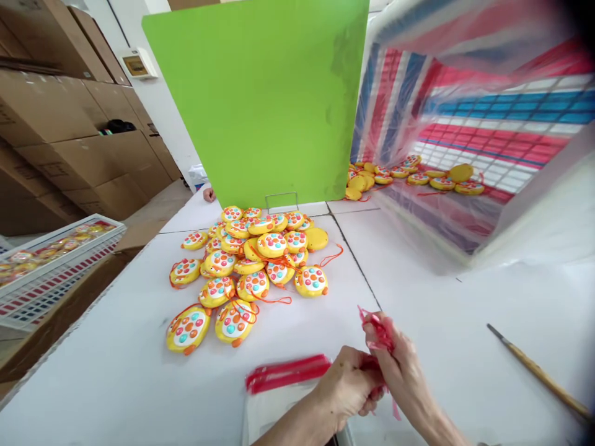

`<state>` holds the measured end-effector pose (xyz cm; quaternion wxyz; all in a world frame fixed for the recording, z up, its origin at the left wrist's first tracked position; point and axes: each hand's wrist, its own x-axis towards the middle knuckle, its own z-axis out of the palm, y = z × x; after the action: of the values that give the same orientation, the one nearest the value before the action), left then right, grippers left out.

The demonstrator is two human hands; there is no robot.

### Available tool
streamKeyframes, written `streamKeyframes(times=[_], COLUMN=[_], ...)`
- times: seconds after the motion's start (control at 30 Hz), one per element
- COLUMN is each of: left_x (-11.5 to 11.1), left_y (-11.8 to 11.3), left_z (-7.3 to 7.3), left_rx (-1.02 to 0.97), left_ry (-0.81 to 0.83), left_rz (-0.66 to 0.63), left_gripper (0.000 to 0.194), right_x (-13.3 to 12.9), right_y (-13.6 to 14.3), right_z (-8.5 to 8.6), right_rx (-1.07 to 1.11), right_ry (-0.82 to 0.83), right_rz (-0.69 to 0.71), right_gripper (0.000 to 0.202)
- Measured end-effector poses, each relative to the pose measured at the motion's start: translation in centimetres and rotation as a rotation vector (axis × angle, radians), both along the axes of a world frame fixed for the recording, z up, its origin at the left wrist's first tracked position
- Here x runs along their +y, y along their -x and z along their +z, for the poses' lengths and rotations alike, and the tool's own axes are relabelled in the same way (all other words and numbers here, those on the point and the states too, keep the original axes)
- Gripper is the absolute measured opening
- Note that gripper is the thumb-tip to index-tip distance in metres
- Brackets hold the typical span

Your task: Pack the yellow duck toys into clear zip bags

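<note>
Left hand (348, 385) over white table (409, 288), cartons (86, 152) beyond

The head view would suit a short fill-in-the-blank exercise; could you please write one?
The tall board behind the toy pile is ____.
The wooden-handled tool lies to the ____ of the left hand and right hand, which hold crumpled pink material.
The stacked boxes are made of ____.

green; right; cardboard
</note>
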<state>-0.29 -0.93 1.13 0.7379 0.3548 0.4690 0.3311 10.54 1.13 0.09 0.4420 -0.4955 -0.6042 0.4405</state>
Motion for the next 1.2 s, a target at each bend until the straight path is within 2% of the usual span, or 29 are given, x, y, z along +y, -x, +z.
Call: streamKeyframes(times=[0.1, 0.23, 0.33, 0.43, 0.5, 0.57, 0.63, 0.7, 0.73, 0.8, 0.87, 0.93, 1.07, 1.2], left_x=[0.0, 0.2, 0.3, -0.2, -0.9, -1.9, -2.8, -3.1, -3.1, -2.7, -2.3, -2.1, -2.3, -2.7], left_y=[0.4, 0.8, 1.4, 2.4, 3.2, 3.8, 4.2, 4.3, 4.3, 4.2, 4.2, 4.3, 4.5, 4.3], left_z=[0.2, -0.1, -0.4, 0.1, 1.0, 2.1, 3.1, 3.6, 3.7, 3.5, 3.2, 3.0, 2.6, 1.6], left_rx=[0.031, 0.101, 0.166, 0.235, 0.457, 0.748, 0.91, 0.921, 0.909, 0.878, 0.83, 0.758, 0.509, 0.349], left_ry=[-0.02, -0.083, -0.136, -0.178, -0.329, -0.597, -0.852, -0.948, -0.941, -0.856, -0.757, -0.678, -0.492, -0.318], left_rz=[0.001, 0.029, 0.049, 0.053, 0.101, 0.139, 0.08, -0.042, -0.074, -0.058, 0.014, 0.102, 0.226, 0.282], left_gripper=[0.011, 0.014, 0.016, 0.017, 0.015, 0.019, 0.036, 0.052, 0.054, 0.044, 0.033, 0.03, 0.025, 0.022], right_x=[0.0, 0.0, -0.1, 0.0, 0.2, 0.5, 0.7, 0.6, 0.5, 0.2, -0.2, -0.4, 0.1, 0.4], right_y=[-0.6, -1.1, -1.4, -2.0, -2.6, -3.1, -3.1, -2.8, -2.5, -1.8, -1.1, -0.5, 0.6, 1.9], right_z=[-0.2, -0.2, -0.5, -1.2, -1.6, -1.7, -1.3, -0.6, -0.2, 0.5, 0.9, 1.1, 0.6, 0.6], right_rx=[-0.192, -0.386, -0.466, -0.511, -0.529, -0.542, -0.537, -0.496, -0.458, -0.365, -0.267, -0.163, 0.06, 0.15], right_ry=[-0.059, -0.086, -0.095, -0.116, -0.12, -0.074, 0.019, 0.096, 0.119, 0.158, 0.237, 0.338, 0.396, 0.411], right_rz=[0.096, 0.155, 0.228, 0.273, 0.231, 0.194, 0.22, 0.214, 0.197, 0.147, 0.1, 0.06, 0.111, 0.131], right_gripper=[0.015, 0.01, 0.012, 0.02, 0.028, 0.036, 0.037, 0.036, 0.037, 0.037, 0.04, 0.044, 0.049, 0.046])
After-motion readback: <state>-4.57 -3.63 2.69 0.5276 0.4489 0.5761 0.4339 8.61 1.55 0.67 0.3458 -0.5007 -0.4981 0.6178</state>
